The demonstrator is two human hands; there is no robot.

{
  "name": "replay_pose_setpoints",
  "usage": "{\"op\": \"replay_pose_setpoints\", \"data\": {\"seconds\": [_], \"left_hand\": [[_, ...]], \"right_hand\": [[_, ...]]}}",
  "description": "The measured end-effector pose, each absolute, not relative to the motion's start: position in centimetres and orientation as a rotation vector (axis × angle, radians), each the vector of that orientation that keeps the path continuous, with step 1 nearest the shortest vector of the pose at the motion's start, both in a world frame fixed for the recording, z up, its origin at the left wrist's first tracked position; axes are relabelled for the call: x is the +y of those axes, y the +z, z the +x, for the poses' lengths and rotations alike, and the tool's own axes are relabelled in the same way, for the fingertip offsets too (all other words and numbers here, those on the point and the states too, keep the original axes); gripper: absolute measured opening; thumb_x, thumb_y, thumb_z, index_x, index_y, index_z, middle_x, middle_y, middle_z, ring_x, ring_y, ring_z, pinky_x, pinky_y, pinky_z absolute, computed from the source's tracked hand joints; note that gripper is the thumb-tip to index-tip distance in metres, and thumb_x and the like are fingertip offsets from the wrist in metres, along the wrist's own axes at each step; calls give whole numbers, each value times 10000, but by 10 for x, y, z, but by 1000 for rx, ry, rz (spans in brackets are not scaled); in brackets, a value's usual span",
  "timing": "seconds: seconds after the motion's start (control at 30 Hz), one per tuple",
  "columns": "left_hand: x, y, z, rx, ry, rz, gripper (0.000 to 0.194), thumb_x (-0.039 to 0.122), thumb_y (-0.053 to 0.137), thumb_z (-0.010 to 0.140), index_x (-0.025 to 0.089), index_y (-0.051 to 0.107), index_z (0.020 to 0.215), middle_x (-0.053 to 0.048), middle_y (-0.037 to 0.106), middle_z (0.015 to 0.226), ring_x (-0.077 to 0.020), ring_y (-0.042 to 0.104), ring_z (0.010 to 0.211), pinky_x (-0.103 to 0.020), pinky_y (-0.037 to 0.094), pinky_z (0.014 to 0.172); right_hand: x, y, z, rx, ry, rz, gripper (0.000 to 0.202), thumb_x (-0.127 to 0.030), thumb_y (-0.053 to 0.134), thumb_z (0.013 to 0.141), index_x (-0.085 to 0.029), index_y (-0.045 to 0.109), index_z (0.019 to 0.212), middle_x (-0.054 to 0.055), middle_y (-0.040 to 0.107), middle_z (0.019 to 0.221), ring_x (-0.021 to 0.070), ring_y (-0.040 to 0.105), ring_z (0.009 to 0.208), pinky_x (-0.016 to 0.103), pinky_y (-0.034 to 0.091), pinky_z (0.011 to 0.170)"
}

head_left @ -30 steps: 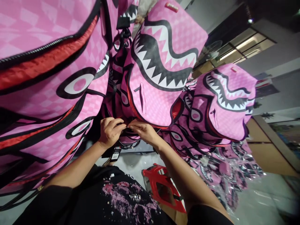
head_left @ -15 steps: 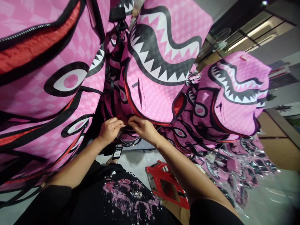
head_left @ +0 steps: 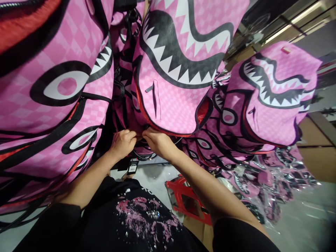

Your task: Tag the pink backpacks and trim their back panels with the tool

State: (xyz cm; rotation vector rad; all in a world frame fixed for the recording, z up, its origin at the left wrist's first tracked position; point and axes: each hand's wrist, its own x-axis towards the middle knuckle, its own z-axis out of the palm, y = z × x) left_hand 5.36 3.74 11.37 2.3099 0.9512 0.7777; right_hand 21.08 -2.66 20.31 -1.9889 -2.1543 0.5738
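Observation:
A pink checkered backpack [head_left: 178, 101] with a black-and-white shark mouth print hangs upright in the middle, its red-lined edge low down. My left hand [head_left: 124, 142] is closed at the backpack's lower left edge, fingers pinched on something too small to make out. Just beside it, my right hand [head_left: 156, 140] is closed in a pinch at the bottom edge, near the zipper line; what it grips is hidden by the fingers. A small gap lies between the two hands. Below my left hand hangs a black tag [head_left: 133, 167] with a white label.
Large pink backpacks [head_left: 65, 38] with eye prints fill the left. Another shark-print backpack [head_left: 278, 80] stands on a pile at the right. Plastic-wrapped pink items [head_left: 265, 189] lie on the floor. A red stool [head_left: 187, 201] stands below my right forearm.
The view has shifted slightly closer to the backpacks. Both hands remain at the lower edge, with my left fingers curled in a little more.

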Motion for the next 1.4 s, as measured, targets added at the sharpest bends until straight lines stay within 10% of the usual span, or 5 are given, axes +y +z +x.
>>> {"op": "replay_pose_setpoints", "data": {"seconds": [0.6, 1.4], "left_hand": [[34, 111, 55, 1013, 886, 2340, 155, 134, 492, 818, 178, 638, 791, -68, 683, 736, -206, 634, 694, -290, 418, 635], [33, 111, 40, 1310, 850, 2240, 168, 461, 499, 820, 346, 616, 859, 15, 616, 686, -217, 604, 626, -319, 418, 615]], "right_hand": [[-21, 195, 201, -2342, 301, -2049, 136, -153, 442, 957, -165, 558, 1026, 42, 662, 959, 130, 557, 676, 269, 252, 482], [-29, 188, 216, -2114, 655, -1650, 384, -113, 537, 886, -163, 487, 1264, 81, 665, 1191, 170, 665, 939, 220, 462, 659]]}}
